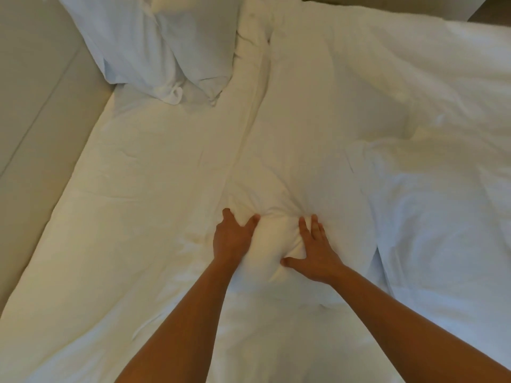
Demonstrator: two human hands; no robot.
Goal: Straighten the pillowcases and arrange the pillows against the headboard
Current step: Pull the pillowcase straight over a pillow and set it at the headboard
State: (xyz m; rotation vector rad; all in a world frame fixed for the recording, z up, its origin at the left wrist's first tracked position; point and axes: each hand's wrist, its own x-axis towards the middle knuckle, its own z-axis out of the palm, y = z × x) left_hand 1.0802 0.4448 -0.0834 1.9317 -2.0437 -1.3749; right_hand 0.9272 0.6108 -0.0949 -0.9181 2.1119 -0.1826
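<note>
Taking the headboard (36, 87) along the left edge as the landmark, two pillows (154, 45) already lean against it at its far end, though their cases still look rumpled at the corners. Well away from the headboard, mid-bed, a third pillow (282, 167) lies flat. The left hand (233, 239) and right hand (315, 255), fingers spread, squeeze a bunched end of it between them. Farther from the headboard, a fourth white mound (442, 217) waits; whether pillow or duvet is unclear. Roughly half remains, judging by this.

White-sheeted bed (143, 175); on it — two pillows (154, 45) by the headboard (36, 87), one long pillow (298, 150) mid-bed.
</note>
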